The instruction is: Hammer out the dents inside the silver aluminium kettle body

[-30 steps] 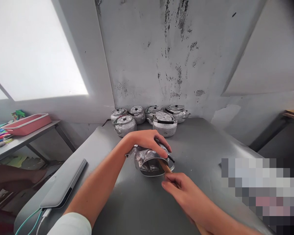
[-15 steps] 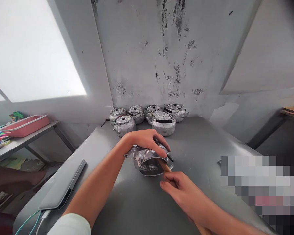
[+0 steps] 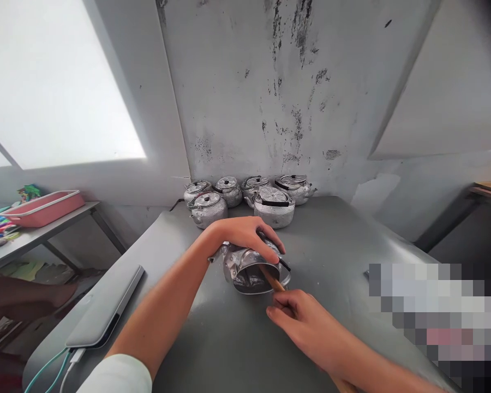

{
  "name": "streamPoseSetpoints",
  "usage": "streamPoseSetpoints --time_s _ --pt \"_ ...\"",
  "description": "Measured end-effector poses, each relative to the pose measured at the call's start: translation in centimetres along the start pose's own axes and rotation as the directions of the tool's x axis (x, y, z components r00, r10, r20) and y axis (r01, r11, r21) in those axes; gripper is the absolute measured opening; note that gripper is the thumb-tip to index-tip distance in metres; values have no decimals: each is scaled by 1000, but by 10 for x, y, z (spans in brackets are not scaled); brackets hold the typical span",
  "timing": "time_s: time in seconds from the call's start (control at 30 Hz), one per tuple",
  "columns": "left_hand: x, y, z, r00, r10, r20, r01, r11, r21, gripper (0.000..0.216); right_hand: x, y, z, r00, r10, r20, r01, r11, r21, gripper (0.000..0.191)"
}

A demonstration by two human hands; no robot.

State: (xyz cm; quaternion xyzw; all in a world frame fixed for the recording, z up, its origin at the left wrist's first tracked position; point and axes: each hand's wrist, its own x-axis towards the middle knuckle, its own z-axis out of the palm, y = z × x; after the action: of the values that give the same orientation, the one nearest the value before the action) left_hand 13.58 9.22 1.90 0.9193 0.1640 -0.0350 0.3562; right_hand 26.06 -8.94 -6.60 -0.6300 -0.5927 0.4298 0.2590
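A dented silver metal kettle (image 3: 232,266) lies tipped on the table, its open mouth turned towards me and its spout to the left. Over its upper side curves my left hand (image 3: 251,237), fingers wrapped round the body and thumb near the rim. My right hand (image 3: 297,316) is closed round a wooden stick (image 3: 273,280). One end of the stick reaches into the kettle's mouth, where its tip is hidden; the other end comes out below my right wrist. A black handle (image 3: 284,265) shows at the kettle's right.
Several lidded silver kettles (image 3: 274,210) stand at the back of the grey table (image 3: 331,234), by the wall. A grey power bank (image 3: 106,311) with cables lies at the left edge. A pink tray (image 3: 45,212) sits on a side table. A blurred patch covers the right.
The wooden stick has shifted slightly inside the kettle's mouth, with my right hand barely moved. My left hand and the kettle stay in place; the view has moved a little.
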Motion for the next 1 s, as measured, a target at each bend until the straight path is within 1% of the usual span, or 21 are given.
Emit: streamPoseSetpoints --time_s 0.23,0.37,0.43,0.47,0.53,0.6,0.67,0.73,0.83,0.93,0.97,1.0 --pt "-2 0 0 1000 -25 11 25 1000 6 44 7 10 -3 997 -76 8 76 985 -153 39" --pt "-4 2 -2 999 -26 29 25 999 36 46 10 11 -4 996 -91 10 90 971 -219 40" --pt "-7 4 -4 999 -25 28 23 997 78 50 10 11 -4 996 -84 28 88 971 -223 41" --pt "-9 5 -5 999 -38 23 35 994 106 56 10 10 -4 996 -81 32 86 971 -222 41" --pt "-15 9 -7 993 -114 -3 113 981 157 78 10 10 -4 997 -77 27 81 970 -230 41" --pt "-22 13 -8 966 -254 -57 260 946 194 99 10 10 -4 997 -79 19 81 966 -246 40" --pt "-30 19 -7 920 -375 -116 392 893 219 106 10 11 -3 996 -86 19 88 961 -261 38" --pt "-37 24 -4 897 -419 -141 442 864 243 107 9 10 -3 996 -92 21 95 959 -267 36" --pt "-43 30 -2 912 -392 -121 410 868 279 106 3 5 -3 994 -108 25 111 962 -248 30" --pt "-41 32 0 942 -329 -69 335 899 282 102 -7 -3 -3 992 -128 8 126 964 -236 13" --pt "-38 33 1 949 -311 -54 313 906 284 100 -10 -6 -3 992 -127 -3 123 964 -236 11" --pt "-35 33 3 954 -297 -50 298 909 292 97 -13 -8 -3 992 -122 -18 114 965 -238 15"
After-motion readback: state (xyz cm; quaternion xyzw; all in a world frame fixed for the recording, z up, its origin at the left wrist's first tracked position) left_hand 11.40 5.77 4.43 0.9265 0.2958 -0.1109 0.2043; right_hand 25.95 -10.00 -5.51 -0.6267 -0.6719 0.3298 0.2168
